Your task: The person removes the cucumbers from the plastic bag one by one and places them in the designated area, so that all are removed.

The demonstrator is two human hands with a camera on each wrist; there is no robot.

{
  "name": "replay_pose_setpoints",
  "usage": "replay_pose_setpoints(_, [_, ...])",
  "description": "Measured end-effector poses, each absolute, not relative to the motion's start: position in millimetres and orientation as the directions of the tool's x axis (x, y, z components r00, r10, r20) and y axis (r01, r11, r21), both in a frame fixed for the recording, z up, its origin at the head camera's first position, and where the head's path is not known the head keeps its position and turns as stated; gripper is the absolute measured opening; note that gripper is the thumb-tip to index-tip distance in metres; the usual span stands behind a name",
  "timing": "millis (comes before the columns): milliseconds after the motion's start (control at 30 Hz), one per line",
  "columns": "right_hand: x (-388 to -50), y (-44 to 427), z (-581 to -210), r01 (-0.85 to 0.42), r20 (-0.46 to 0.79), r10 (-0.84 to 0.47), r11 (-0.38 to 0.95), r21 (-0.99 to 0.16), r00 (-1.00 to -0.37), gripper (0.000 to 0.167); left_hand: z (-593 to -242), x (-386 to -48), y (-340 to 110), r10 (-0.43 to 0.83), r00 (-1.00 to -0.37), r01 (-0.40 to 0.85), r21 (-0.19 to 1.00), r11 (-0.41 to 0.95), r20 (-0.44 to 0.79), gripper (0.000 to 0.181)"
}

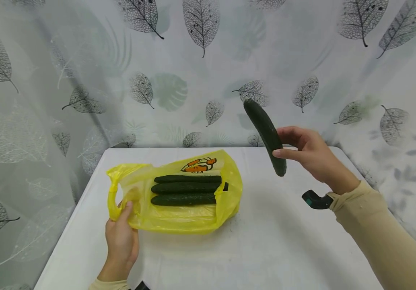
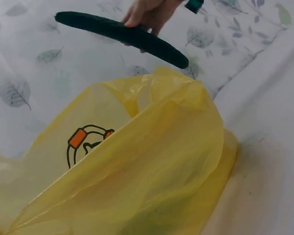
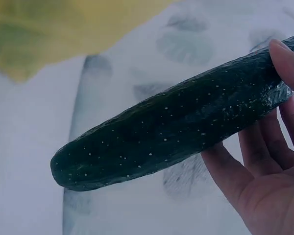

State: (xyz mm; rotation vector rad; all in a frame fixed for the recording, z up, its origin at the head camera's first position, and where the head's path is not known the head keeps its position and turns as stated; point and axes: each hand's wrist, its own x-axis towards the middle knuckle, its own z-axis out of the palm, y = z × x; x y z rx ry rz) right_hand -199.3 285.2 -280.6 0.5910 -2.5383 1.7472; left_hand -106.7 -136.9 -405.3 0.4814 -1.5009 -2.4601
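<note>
Right hand (image 1: 311,155) pinching cucumber (image 1: 264,129), thumb vs fingers, near its lower end; it's tilted, raised over table (image 1: 266,245), crossing far edge in head view, right half. Left hand (image 1: 122,237) grips yellow bag (image 1: 179,223) by handle end, toward left edge; fingers partly hidden. Three bagged cucumbers (image 1: 184,187), right ends obscured by plastic. Right wrist view crops held one's end.

"How's your light?"
"Head view's bright; I see a soft shadow on the table (image 1: 251,249) below the right hand (image 1: 313,159)."
"And the wrist views?"
"Dimmer; the right one's bluish, with the bag (image 3: 63,29) blurred beyond that hand."
</note>
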Motion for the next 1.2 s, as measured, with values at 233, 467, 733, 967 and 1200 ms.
replay_pose_setpoints(233, [-207.9, 312.7, -315.9, -0.315, 0.18, -0.294, 0.52, -0.794, -0.939, 0.046, -404.4, -106.3, -137.2, -0.358, -0.918, 0.011, 0.888, -0.459, -0.173, 0.045])
replay_pose_setpoints(467, [-217.4, 338.8, -353.0, -0.283, 0.103, -0.282, 0.729, -0.623, -0.954, 0.046, -405.3, -105.9, -139.0, -0.347, -0.919, -0.015, 0.896, -0.444, -0.187, 0.045])
replay_pose_setpoints(733, [-235.7, 366.6, -391.1, -0.277, 0.038, -0.298, 0.822, -0.498, -0.954, 0.043, -405.9, -107.1, -137.8, -0.33, -0.923, -0.036, 0.899, -0.437, -0.198, 0.048])
replay_pose_setpoints(967, [-243.6, 382.6, -414.7, -0.356, 0.071, -0.36, 0.839, -0.412, -0.93, 0.041, -405.7, -107.0, -138.2, -0.324, -0.922, -0.049, 0.894, -0.446, -0.213, 0.049])
replay_pose_setpoints(1200, [-249.3, 390.1, -427.0, -0.366, 0.04, -0.378, 0.856, -0.367, -0.925, 0.037, -405.4, -106.4, -138.6, -0.316, -0.924, -0.054, 0.891, -0.45, -0.215, 0.048])
